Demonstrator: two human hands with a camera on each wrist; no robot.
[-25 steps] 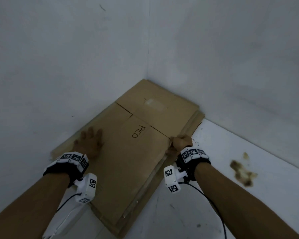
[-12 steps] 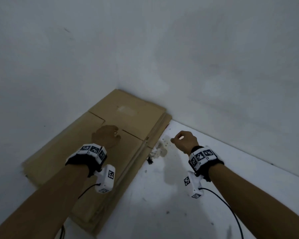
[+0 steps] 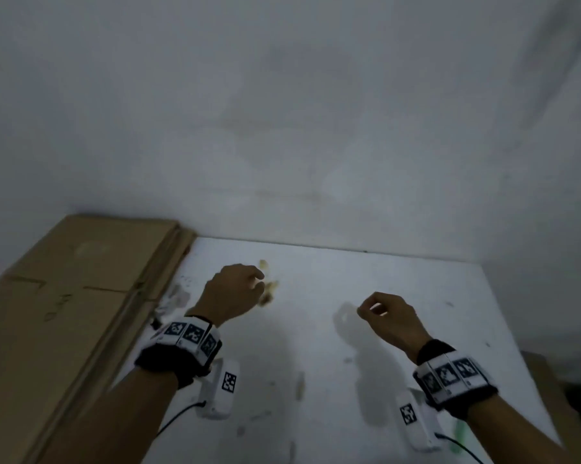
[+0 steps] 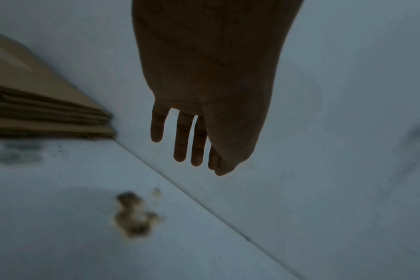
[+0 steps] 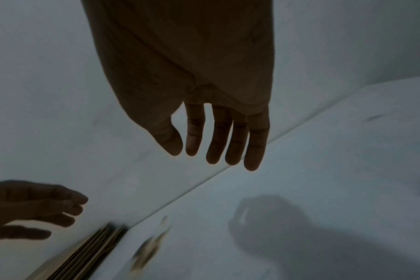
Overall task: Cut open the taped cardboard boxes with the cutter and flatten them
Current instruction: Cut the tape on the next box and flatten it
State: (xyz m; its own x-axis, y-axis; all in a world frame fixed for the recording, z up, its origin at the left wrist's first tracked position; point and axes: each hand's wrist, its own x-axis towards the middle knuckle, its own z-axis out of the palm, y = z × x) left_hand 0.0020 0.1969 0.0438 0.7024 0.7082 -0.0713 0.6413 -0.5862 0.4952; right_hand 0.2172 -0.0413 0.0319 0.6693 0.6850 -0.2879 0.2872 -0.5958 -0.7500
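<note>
From above, flattened boxes (image 3: 64, 313) lie stacked on the floor (image 3: 399, 296) against the wall, left. Left hand (image 3: 232, 293) and right hand (image 3: 391, 318) hang loose, empty. Each wrist view shows relaxed fingers (image 4: 180, 136) touching nothing.

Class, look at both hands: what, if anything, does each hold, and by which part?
Nothing is held. The left hand and right hand hang over the floor with loosely curled, empty fingers, beside the flattened cardboard stack.
</note>
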